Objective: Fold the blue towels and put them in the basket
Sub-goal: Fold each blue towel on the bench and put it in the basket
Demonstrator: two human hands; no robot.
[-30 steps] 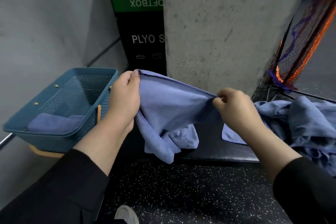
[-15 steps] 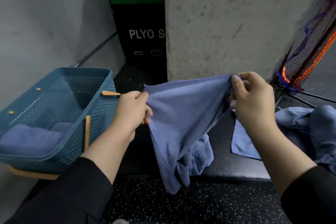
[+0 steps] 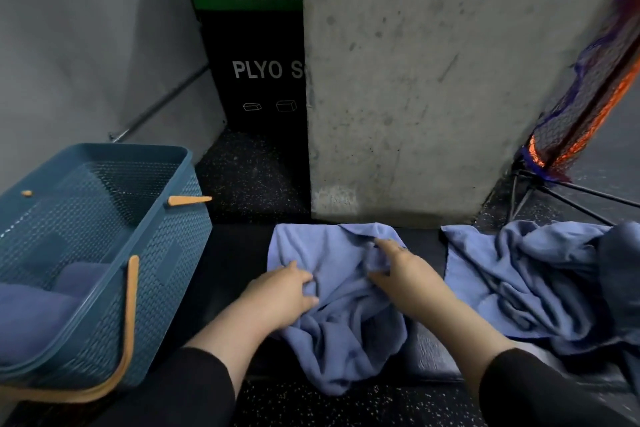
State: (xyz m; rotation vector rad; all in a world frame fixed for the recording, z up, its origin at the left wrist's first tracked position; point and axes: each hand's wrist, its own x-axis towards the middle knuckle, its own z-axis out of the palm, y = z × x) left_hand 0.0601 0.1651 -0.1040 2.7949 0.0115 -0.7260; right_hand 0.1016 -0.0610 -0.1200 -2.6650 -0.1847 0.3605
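- Half a second ago both hands held the blue towel [image 3: 341, 305] up in the air by its top edge; now it lies crumpled on the black desk [image 3: 232, 253], its lower part hanging over the front edge toward the speckled floor [image 3: 249, 177].
- Left hand [image 3: 280, 295] rests on the towel's left side, fingers loosely curled against the cloth; whether it grips a fold, I cannot tell.
- Right hand [image 3: 403, 270] lies flat on the towel's upper right, fingers stretched out and pressing the fabric.
- Teal basket [image 3: 166, 253] with orange handles stands at the left end of the desk, just beside the towel but apart from it.
- Inside the basket sit folded blue towels [image 3: 38, 308], piled in its near part.
- To the right, a heap of unfolded blue towels [image 3: 526, 274] lies on the desk, near the right hand.
- Behind stand a concrete pillar [image 3: 433, 80] and stacked plyo boxes [image 3: 256, 45], green above black.
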